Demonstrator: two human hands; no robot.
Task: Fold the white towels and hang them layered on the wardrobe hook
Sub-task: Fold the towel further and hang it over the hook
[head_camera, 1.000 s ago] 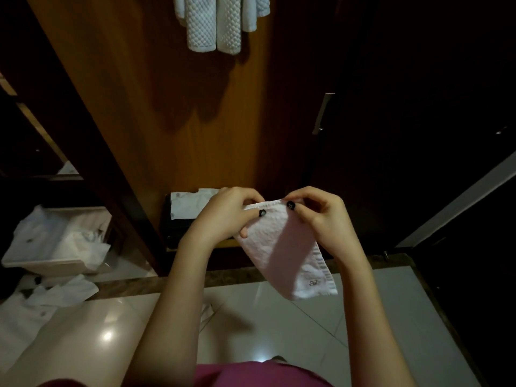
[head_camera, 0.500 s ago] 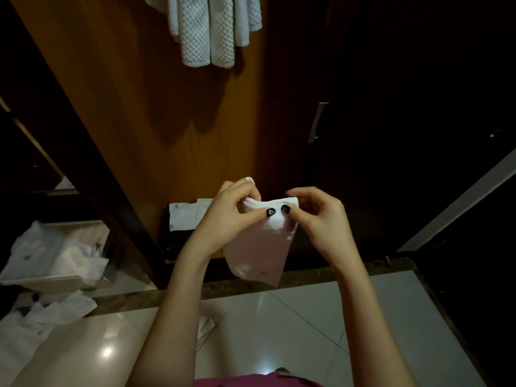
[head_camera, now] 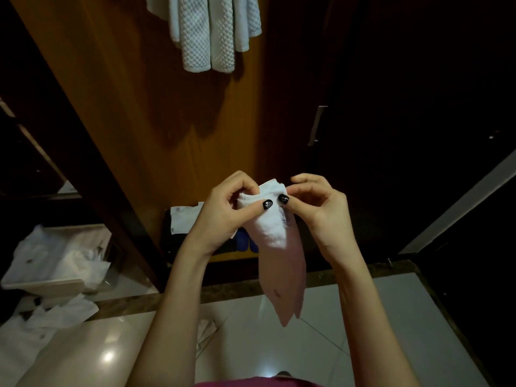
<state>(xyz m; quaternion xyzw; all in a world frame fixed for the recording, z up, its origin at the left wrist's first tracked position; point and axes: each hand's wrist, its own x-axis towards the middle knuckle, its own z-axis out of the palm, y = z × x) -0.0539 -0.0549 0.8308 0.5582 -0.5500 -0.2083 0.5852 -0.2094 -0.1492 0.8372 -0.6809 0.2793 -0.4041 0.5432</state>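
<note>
- A person stands in front of a wooden wardrobe panel (head_camera: 134,113), seen from a head camera that looks down at two bare forearms.
- The left hand (head_camera: 220,216) and right hand (head_camera: 324,216) meet in front of the lower part of the panel. Both pinch the top edge of a small white towel (head_camera: 282,261), thumbs with dark nails almost touching.
- The towel hangs from that pinch as a narrow, doubled strip. Its lower corners dangle free in the air, below the foot of the panel and above the tiled floor (head_camera: 349,331).
- Hanging white towels (head_camera: 206,34), waffle-textured, are draped high on the panel, directly above the hands.
- The step in hand looks like folding: the top corners are brought together so the strip is narrow enough to hang.
- The next move probably calls for squaring the edges, keeping the fold pinched, then lifting the towel up the panel to lay it over those above.
- The hook itself is cut off by the top of the picture, so how the hanging towels are layered cannot be told.
- To the right of the panel all is dark except a pale door handle (head_camera: 317,125).
- To the left of the panel, a tray of crumpled white cloth (head_camera: 55,263) is dim, and its contents are hard to identify.
</note>
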